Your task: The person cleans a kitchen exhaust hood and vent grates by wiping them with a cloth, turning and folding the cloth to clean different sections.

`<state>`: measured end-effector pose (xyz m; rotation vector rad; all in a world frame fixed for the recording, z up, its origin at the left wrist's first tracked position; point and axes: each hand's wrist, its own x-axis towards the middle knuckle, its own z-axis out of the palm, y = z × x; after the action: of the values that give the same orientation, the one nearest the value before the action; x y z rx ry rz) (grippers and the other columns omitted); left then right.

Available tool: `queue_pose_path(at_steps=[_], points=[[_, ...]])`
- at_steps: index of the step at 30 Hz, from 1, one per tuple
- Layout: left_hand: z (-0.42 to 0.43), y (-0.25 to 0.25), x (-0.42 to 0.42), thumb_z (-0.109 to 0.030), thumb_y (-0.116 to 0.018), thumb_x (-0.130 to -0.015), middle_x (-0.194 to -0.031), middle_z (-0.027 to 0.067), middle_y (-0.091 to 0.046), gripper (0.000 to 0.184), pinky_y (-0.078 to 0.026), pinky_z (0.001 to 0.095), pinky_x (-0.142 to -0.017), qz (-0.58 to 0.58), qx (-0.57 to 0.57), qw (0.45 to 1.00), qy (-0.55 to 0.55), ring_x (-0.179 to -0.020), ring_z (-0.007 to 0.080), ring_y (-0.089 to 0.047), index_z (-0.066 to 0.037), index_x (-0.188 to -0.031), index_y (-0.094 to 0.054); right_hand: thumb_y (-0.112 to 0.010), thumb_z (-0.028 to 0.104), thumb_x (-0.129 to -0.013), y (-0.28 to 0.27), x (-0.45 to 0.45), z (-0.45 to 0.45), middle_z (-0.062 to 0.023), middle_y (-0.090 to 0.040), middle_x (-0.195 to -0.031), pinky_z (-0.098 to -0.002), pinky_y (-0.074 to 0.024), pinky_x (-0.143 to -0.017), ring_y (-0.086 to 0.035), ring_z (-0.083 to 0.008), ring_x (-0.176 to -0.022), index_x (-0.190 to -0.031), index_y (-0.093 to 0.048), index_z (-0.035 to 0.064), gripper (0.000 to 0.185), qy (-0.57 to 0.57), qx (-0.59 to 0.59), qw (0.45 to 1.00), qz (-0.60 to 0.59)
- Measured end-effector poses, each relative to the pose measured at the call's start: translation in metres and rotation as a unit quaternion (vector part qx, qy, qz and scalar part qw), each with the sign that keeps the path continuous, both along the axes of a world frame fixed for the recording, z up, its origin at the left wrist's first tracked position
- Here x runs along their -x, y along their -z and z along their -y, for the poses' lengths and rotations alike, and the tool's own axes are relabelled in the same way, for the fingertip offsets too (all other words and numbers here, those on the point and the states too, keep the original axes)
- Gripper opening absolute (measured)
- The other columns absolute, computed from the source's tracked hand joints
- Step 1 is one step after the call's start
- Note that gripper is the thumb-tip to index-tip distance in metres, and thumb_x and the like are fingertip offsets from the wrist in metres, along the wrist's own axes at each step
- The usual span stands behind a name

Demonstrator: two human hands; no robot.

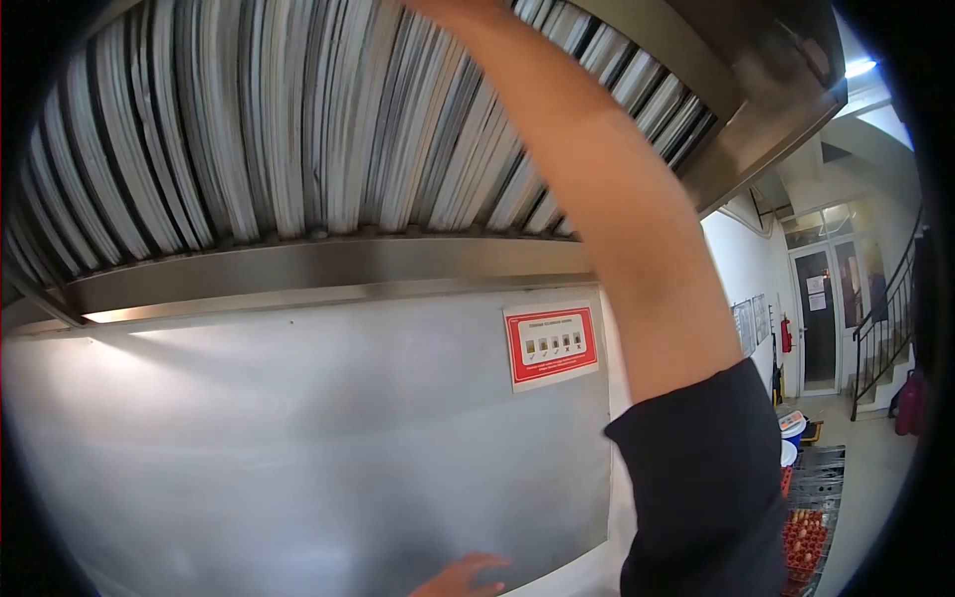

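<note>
My right arm, in a black sleeve, reaches up across the view. My right hand (453,8) is cut off by the top edge, at the long row of grey metal slats (328,119) overhead, which look like the filters of an extractor hood. Its fingers are out of sight, so I cannot see whether it grips anything. Low in the view my left hand (463,577) shows only in part, in front of the shiny metal wall panel (298,428). Its thumb and fingers are apart, with nothing visible between them.
A metal ledge (338,271) runs under the slats. A red-bordered sign (552,345) is fixed to the panel. To the right are a crate of red and pale items (804,542), blue-and-white buckets (793,428), a fire extinguisher (786,335), a door (818,318) and a stair railing (883,323).
</note>
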<state>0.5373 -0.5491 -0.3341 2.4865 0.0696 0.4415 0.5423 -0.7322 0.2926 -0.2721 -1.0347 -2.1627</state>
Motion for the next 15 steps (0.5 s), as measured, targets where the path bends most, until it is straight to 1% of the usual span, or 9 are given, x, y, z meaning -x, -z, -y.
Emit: queue_pose_path(at_steps=[1,2,4,7,8,10,12,14,15], points=[[0.002,-0.004,-0.007,-0.025,-0.051,-0.102,-0.133,0.0129,-0.061,0.039,-0.038,0.0349,-0.112,-0.088,-0.142,0.982,-0.084,-0.131,0.0238,-0.051,-0.007,-0.135,-0.058,-0.048,0.011,-0.093,0.004,-0.029,0.02,-0.0225,-0.057,-0.132,-0.0485,-0.056,-0.083,-0.066,-0.0438,-0.096,-0.13,-0.061,0.0137,0.04,0.004,0.018,0.999,-0.033],[0.013,-0.012,-0.005,-0.025,-0.052,-0.101,-0.132,0.013,-0.062,0.038,-0.038,0.0348,-0.111,-0.081,-0.126,0.985,-0.089,-0.131,0.0236,-0.051,-0.007,-0.133,-0.059,-0.048,0.009,-0.09,-0.007,-0.073,0.032,-0.0222,-0.061,-0.123,-0.0503,-0.0552,-0.081,-0.066,-0.0443,-0.093,-0.12,-0.066,0.0094,0.035,-0.008,-0.063,0.995,0.078],[0.035,-0.03,0.006,-0.027,-0.054,-0.1,-0.13,0.0133,-0.063,0.036,-0.038,0.0348,-0.111,-0.059,-0.095,0.989,-0.097,-0.131,0.0233,-0.052,-0.006,-0.129,-0.062,-0.055,0.013,-0.087,-0.009,-0.166,0.063,-0.0221,-0.063,-0.122,-0.0453,-0.0524,-0.09,-0.064,-0.0425,-0.103,-0.122,-0.065,0.0047,0.037,0.017,-0.088,0.996,0.003],[0.01,0.012,-0.005,-0.028,-0.058,-0.099,-0.13,0.0148,-0.063,0.04,-0.037,0.0373,-0.112,0.05,0.132,0.99,0.015,-0.132,0.0263,-0.051,-0.005,-0.132,-0.059,-0.061,0.011,-0.08,0.004,-0.262,0.104,-0.0204,-0.069,-0.109,-0.0472,-0.0519,-0.089,-0.064,-0.0423,-0.1,-0.111,-0.07,0.0033,0.033,-0.044,-0.102,0.991,-0.073],[0.008,0.022,-0.011,-0.028,-0.059,-0.099,-0.129,0.0147,-0.063,0.041,-0.037,0.0379,-0.111,0.096,0.128,0.987,0.019,-0.131,0.0273,-0.051,-0.005,-0.133,-0.059,-0.06,0.008,-0.082,0.006,-0.291,0.12,-0.0222,-0.07,-0.107,-0.0482,-0.053,-0.088,-0.066,-0.0422,-0.097,-0.108,-0.071,0.0021,0.03,-0.064,-0.099,0.983,-0.142],[0.007,0.039,-0.018,-0.028,-0.061,-0.098,-0.127,0.0144,-0.063,0.043,-0.038,0.039,-0.111,0.186,0.124,0.975,0.018,-0.128,0.0293,-0.052,-0.005,-0.134,-0.057,-0.06,0.003,-0.083,0.021,-0.266,0.126,-0.026,-0.068,-0.111,-0.0476,-0.0529,-0.09,-0.066,-0.0415,-0.103,-0.107,-0.071,-0.0032,0.027,-0.088,-0.092,0.934,-0.335],[-0.01,0.051,-0.037,-0.031,-0.06,-0.099,-0.128,0.0134,-0.062,0.043,-0.039,0.0395,-0.109,0.173,0.057,0.981,0.062,-0.126,0.0283,-0.053,-0.007,-0.134,-0.057,-0.061,0.005,-0.084,0.006,-0.227,0.099,-0.0276,-0.067,-0.113,-0.0476,-0.0519,-0.092,-0.065,-0.0403,-0.107,-0.109,-0.07,-0.0029,0.028,-0.199,-0.138,0.92,-0.307],[-0.038,0.059,-0.063,-0.035,-0.06,-0.099,-0.128,0.0123,-0.06,0.044,-0.041,0.04,-0.107,0.155,-0.018,0.983,0.101,-0.124,0.0273,-0.053,-0.009,-0.134,-0.058,-0.065,0.021,-0.077,-0.02,-0.204,0.078,-0.022,-0.068,-0.111,-0.0504,-0.051,-0.09,-0.065,-0.04,-0.1,-0.104,-0.073,0.0022,0.034,-0.185,-0.231,0.923,-0.246],[-0.048,0.062,-0.071,-0.036,-0.059,-0.1,-0.128,0.0117,-0.06,0.044,-0.042,0.0402,-0.107,0.146,-0.054,0.981,0.117,-0.123,0.0268,-0.053,-0.009,-0.134,-0.058,-0.064,0.022,-0.078,-0.034,-0.193,0.071,-0.021,-0.067,-0.113,-0.0508,-0.0506,-0.09,-0.064,-0.0396,-0.102,-0.106,-0.072,0.0023,0.035,-0.187,-0.242,0.917,-0.255]])
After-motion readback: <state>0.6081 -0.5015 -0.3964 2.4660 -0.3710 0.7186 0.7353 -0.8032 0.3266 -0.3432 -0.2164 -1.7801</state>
